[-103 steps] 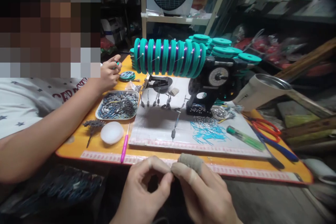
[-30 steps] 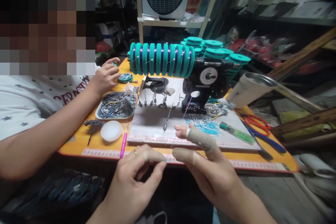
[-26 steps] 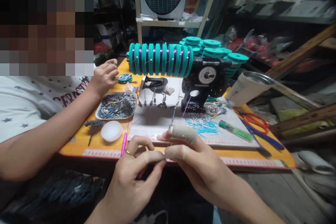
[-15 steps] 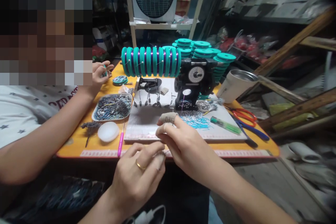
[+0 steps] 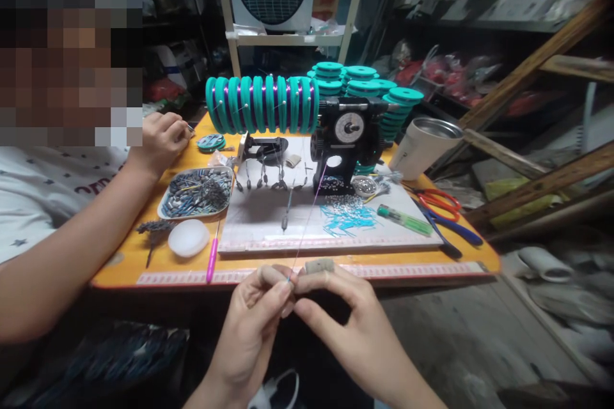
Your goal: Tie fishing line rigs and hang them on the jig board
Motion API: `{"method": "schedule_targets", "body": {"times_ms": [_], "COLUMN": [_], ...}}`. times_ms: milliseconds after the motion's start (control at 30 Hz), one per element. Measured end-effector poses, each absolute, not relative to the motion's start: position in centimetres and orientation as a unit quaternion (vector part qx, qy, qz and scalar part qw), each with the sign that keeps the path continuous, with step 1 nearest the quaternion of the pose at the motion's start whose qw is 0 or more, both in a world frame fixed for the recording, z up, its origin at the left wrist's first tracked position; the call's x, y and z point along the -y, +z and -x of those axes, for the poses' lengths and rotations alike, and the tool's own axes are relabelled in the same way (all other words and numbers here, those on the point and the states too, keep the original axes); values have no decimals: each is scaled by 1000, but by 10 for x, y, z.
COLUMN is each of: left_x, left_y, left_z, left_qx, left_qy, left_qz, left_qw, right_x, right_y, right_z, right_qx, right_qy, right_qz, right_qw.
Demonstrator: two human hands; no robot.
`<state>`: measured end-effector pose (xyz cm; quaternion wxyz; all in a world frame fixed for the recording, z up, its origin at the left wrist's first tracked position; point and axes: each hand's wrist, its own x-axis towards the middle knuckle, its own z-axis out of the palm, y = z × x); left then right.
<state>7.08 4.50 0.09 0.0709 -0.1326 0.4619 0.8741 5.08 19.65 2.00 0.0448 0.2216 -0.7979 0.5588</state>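
A thin purple fishing line [image 5: 313, 211] runs down from the black winding machine [image 5: 343, 140] to my fingertips in front of the table edge. My left hand [image 5: 256, 316] pinches its lower end between thumb and forefinger, where a tiny bluish bit shows. My right hand [image 5: 352, 307] meets it there, forefinger and thumb curled in at the line; the exact grip is partly hidden. Pale wraps cover fingers on both hands. Teal spools [image 5: 261, 105] wound with purple line sit in a row on the machine's shaft. A dark weight on a spring [image 5: 284, 220] hangs over the white board [image 5: 254, 227].
Silver beads and blue tube pieces [image 5: 348, 220] lie on the board, beside a green tube [image 5: 405, 220]. Pliers [image 5: 451, 223] and a tumbler [image 5: 426, 147] stand right. Left are a tray of parts [image 5: 165, 211], white dish [image 5: 188, 238], pink-handled tool [image 5: 212, 259] and a co-worker's hand [image 5: 165, 137].
My hands have come together at the fingertips, the left turning thumb-up. The line now stretches taut to them, and a spring weight hangs lower over the board. The view has shifted slightly.
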Motion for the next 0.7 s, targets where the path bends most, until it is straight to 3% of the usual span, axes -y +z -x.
{"method": "schedule_targets", "body": {"times_ms": [100, 167, 267, 333, 467, 700], "left_x": [-44, -41, -38, -36, -32, -29], "left_y": [0, 0, 5, 10, 15, 9], "left_z": [-72, -72, -74, -75, -74, -69], "left_qx": [-493, -564, -725, -800, -839, -849], "left_qy": [859, 821, 683, 565, 389, 263], "left_qz": [124, 87, 12, -58, -188, -231], "left_qw": [59, 28, -91, -196, -331, -397], "right_x": [-192, -193, -199, -204, -208, -200], "right_y": [19, 20, 21, 21, 28, 48], "right_z": [-56, -57, -54, -46, -24, -3], "right_qx": [797, 804, 792, 767, 762, 789], "right_qy": [560, 522, 420, 371, 331, 345], "right_qz": [-219, -253, -349, -422, -506, -479], "right_qw": [63, 134, 275, 311, 234, 169]}}
